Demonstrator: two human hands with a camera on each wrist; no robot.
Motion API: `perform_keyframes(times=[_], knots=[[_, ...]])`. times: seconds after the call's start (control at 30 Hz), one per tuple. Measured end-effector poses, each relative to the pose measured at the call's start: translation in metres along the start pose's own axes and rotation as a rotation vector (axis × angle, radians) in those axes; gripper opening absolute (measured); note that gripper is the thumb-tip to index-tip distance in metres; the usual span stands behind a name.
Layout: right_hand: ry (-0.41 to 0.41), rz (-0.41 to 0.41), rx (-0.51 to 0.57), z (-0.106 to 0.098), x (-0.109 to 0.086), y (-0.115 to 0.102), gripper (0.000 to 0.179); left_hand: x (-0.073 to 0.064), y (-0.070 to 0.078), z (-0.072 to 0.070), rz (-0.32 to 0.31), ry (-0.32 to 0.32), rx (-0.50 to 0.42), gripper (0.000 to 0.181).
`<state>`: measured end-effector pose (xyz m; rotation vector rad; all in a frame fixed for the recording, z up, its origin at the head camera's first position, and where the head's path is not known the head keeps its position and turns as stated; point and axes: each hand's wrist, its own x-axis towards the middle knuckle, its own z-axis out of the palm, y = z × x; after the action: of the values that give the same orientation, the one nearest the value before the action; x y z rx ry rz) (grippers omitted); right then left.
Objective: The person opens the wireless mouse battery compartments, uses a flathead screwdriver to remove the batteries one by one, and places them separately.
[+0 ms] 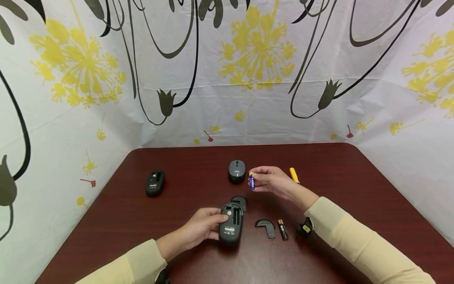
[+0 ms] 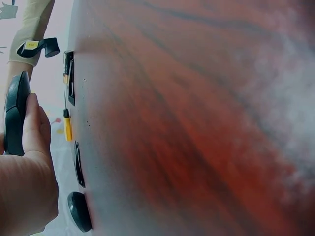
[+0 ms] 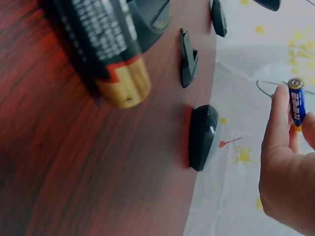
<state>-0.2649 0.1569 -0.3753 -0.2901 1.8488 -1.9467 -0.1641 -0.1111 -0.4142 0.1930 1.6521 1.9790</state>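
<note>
A dark mouse (image 1: 231,227) is held raised above the near middle of the bench (image 1: 106,228), underside up, its long battery slot uncovered and its label facing the head camera. The left hand (image 1: 202,225) grips it by the side, thumb over the edge of the underside. Farther forward and to the right, the right hand (image 1: 276,182) pinches a blue battery (image 1: 252,181) between thumb and fingers, roughly upright; the two hands are apart. Just beyond the held mouse, partly hidden by it in the head view, lies a dark piece (image 1: 240,202). To its right are a hooked grey cover (image 1: 267,228) and, just beside that, a black-and-gold battery (image 1: 283,230). A grey-topped mouse (image 1: 237,171) sits upright left of the blue battery; another mouse (image 1: 155,183) lies underside up, well off to the left. Beyond the right hand is a yellow-handled tool (image 1: 294,174). Behind the bench hangs a white patterned cloth (image 1: 220,102).
</note>
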Motion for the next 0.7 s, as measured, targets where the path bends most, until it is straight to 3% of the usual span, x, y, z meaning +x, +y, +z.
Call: perform_keyframes(times=[0.33, 0.53, 0.7], knots=[[0.075, 0.084, -0.111, -0.012, 0.006, 0.012, 0.041, -0.002, 0.0, -0.001, -0.004, 0.009, -0.002, 0.045], [0.145, 0.152, -0.158, -0.014, 0.01, 0.02, 0.034, -0.002, -0.001, -0.001, 0.006, 0.003, 0.0, 0.043], [0.151, 0.188, -0.183, -0.01, 0.011, 0.024, 0.03, -0.002, -0.002, -0.001, 0.011, -0.002, 0.004, 0.042]])
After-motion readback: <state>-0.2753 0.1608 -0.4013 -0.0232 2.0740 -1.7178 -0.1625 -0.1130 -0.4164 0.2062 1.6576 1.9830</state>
